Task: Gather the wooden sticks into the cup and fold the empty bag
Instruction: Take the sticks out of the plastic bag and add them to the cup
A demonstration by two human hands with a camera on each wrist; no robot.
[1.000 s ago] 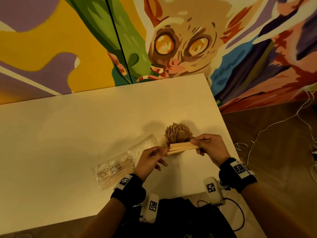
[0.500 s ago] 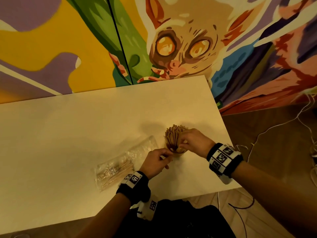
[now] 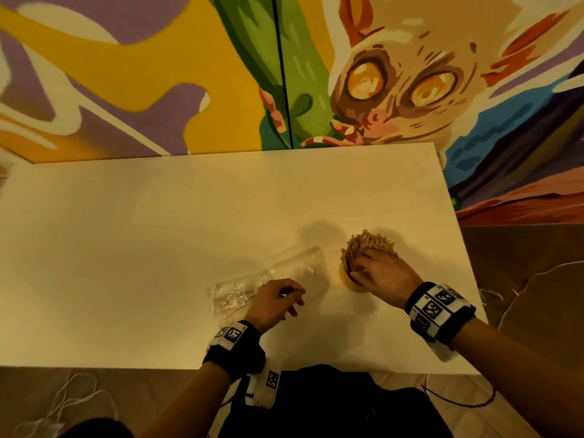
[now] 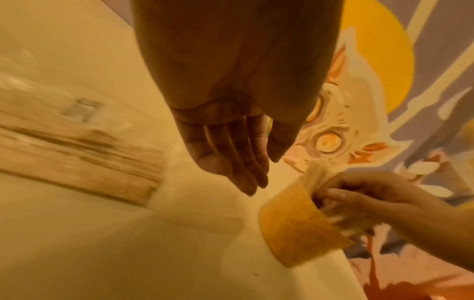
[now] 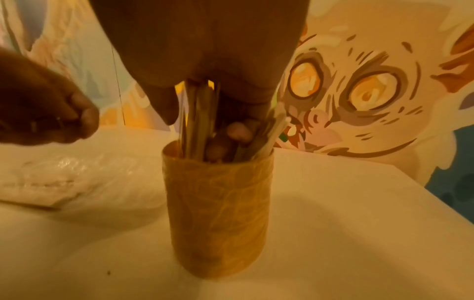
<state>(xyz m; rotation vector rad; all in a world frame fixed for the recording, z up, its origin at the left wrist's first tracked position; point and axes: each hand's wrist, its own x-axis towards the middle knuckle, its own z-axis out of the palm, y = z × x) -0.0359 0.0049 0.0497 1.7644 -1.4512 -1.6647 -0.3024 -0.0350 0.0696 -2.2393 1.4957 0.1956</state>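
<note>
A yellow cup (image 3: 347, 281) stands on the white table (image 3: 158, 248), packed with upright wooden sticks (image 3: 368, 245). My right hand (image 3: 360, 267) is on top of the cup, thumb and fingers curled round a few sticks (image 5: 198, 121) whose lower ends are inside the cup (image 5: 218, 203). A clear plastic bag (image 3: 284, 273) lies just left of the cup, with more sticks (image 4: 84, 154) in its left end. My left hand (image 3: 294, 299) hovers over the bag's near side, fingers (image 4: 243, 162) relaxed and holding nothing.
The table's right edge (image 3: 464, 254) runs close beside the cup, and its near edge is just under my wrists. A painted mural wall (image 3: 379, 90) stands behind the table. Cables (image 3: 72, 403) lie on the floor.
Both hands held a small bundle of sticks a second ago. The right hand has carried it into the cup. The left hand has let go and drawn back left over the bag.
</note>
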